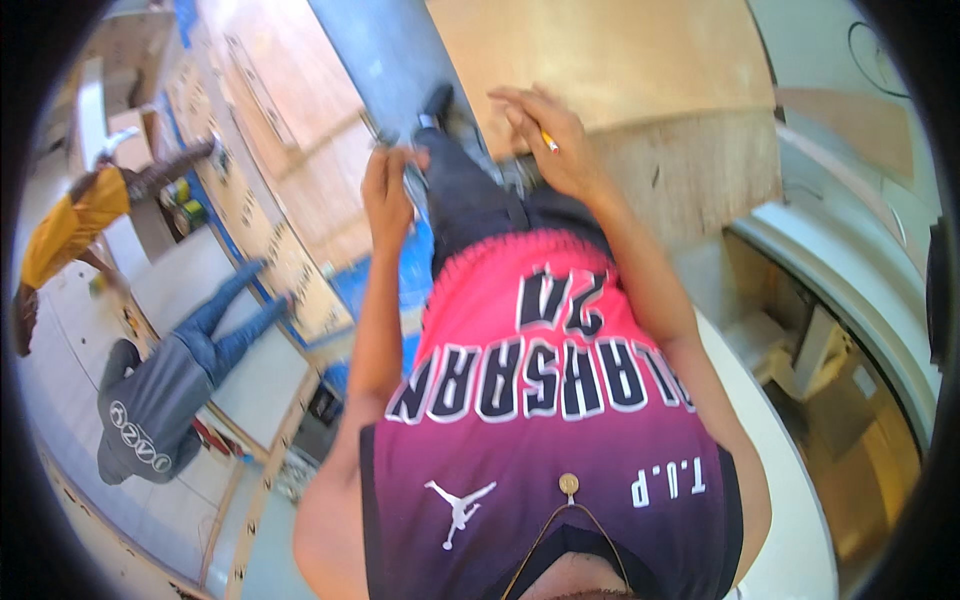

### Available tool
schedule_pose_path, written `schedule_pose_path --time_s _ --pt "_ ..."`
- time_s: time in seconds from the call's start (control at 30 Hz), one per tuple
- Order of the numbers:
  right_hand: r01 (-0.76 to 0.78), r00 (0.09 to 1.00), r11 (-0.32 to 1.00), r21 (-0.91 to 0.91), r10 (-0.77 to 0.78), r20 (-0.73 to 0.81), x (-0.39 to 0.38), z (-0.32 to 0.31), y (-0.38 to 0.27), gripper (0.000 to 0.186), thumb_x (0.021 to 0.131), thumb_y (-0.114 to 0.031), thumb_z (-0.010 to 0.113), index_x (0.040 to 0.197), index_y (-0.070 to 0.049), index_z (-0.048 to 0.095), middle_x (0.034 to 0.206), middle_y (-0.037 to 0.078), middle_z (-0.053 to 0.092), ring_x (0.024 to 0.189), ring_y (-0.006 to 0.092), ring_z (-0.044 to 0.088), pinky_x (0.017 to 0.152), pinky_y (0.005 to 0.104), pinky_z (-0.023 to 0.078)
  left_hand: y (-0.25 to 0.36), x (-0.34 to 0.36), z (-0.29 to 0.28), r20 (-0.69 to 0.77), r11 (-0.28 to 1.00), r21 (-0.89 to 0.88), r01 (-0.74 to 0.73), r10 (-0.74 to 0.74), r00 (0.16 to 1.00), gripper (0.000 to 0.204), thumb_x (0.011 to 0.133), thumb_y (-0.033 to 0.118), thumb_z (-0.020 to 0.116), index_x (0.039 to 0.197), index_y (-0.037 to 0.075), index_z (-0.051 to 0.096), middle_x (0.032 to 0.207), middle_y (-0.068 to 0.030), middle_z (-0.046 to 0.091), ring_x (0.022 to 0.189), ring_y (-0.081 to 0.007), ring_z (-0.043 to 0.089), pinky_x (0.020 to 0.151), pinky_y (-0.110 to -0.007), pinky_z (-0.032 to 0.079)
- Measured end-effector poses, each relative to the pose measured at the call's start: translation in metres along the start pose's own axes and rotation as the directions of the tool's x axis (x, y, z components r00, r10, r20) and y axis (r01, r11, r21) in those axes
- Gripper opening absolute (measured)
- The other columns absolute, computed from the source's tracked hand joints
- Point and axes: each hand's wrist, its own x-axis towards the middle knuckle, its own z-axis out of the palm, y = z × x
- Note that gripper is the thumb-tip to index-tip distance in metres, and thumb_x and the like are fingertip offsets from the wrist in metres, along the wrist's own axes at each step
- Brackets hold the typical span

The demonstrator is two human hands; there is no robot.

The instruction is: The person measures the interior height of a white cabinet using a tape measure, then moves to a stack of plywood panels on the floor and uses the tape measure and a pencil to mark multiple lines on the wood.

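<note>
My left hand (390, 195) hangs beside my dark trouser leg (450, 185), its fingers loosely bent and apart, with nothing clearly held in it. My right hand (565, 150) is raised beside a pale plywood panel (610, 50), a yellow pencil (549, 139) between its fingers. A greyer, worn strip of plywood (680, 175) runs along that panel's lower side. My pink-to-purple sleeveless top (540, 440) fills the lower middle. Whether my right fingertips touch the panel, I cannot tell.
Two co-workers, one in a yellow top (75, 215), one in grey (150, 420), are at left among boards (290, 290). Plywood sheets (280, 60) and blue sheeting (375, 280) lie near my left. On the right, a curved white edge (845, 270) borders an opening with cardboard (855, 400) inside.
</note>
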Motion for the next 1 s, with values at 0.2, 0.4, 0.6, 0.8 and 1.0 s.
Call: schedule_pose_path --time_s 0.2,0.4,0.6,0.8,1.0 --pt "0.035 0.915 0.981 0.192 -0.109 0.388 0.065 0.051 0.044 0.047 0.098 -0.019 0.064 0.145 -0.014 0.059 0.116 0.014 0.072 0.102 0.0278 0.07 0.089 0.0424 0.055 0.146 0.037 -0.046 -0.32 0.868 -0.354 -0.348 0.237 0.917 0.016 0.113 0.018 0.045 0.111 0.003 0.05 0.078 -0.0146 0.064 0.07 -0.0222 0.067 0.066 -0.04 0.062" --pt "0.379 0.851 0.922 0.082 -0.382 0.361 0.082 0.103 -0.036 0.075 0.08 -0.061 0.079 0.138 -0.017 0.063 0.11 0.012 0.075 0.099 0.0317 0.073 0.083 0.0455 0.057 0.316 0.045 -0.096 -0.443 0.635 -0.241 -0.734 0.6 0.666 0.024 0.114 0.025 0.042 0.116 0.002 0.05 0.076 -0.0144 0.064 0.048 -0.0177 0.058 0.046 -0.028 0.052" --pt "0.182 0.929 0.983 0.022 -0.179 0.325 0.076 0.093 -0.038 0.057 0.085 -0.053 0.078 0.127 -0.016 0.069 0.098 0.01 0.076 0.089 0.0282 0.075 0.075 0.042 0.058 0.418 0.084 -0.082 -0.441 0.428 -0.413 -0.804 0.678 0.588 0.023 0.113 0.023 0.048 0.119 0.003 0.057 0.083 -0.005 0.062 0.051 -0.0067 0.049 0.047 -0.024 0.046" --pt "0.127 0.992 0.991 0.03 -0.126 -0.016 0.053 0.066 -0.003 0.064 0.083 -0.048 0.082 0.134 -0.015 0.064 0.128 0.01 0.07 0.105 0.0307 0.072 0.082 0.0418 0.059 0.49 0.141 -0.069 -0.276 0.304 -0.611 -0.731 0.784 0.556 0.024 0.11 0.019 0.054 0.12 -0.003 0.056 0.088 -0.0055 0.058 0.063 -0.0058 0.049 0.056 -0.021 0.047" --pt "0.062 0.989 0.96 0.273 -0.022 -0.146 0.081 0.037 0.007 0.066 0.083 -0.044 0.085 0.136 -0.012 0.063 0.136 0.014 0.063 0.112 0.0305 0.067 0.086 0.0387 0.057 0.54 0.247 -0.054 0.166 0.284 -0.932 -0.227 0.888 0.43 0.022 0.098 0.002 0.059 0.118 -0.007 0.055 0.104 -0.0122 0.063 0.084 -0.0143 0.062 0.071 -0.028 0.054"
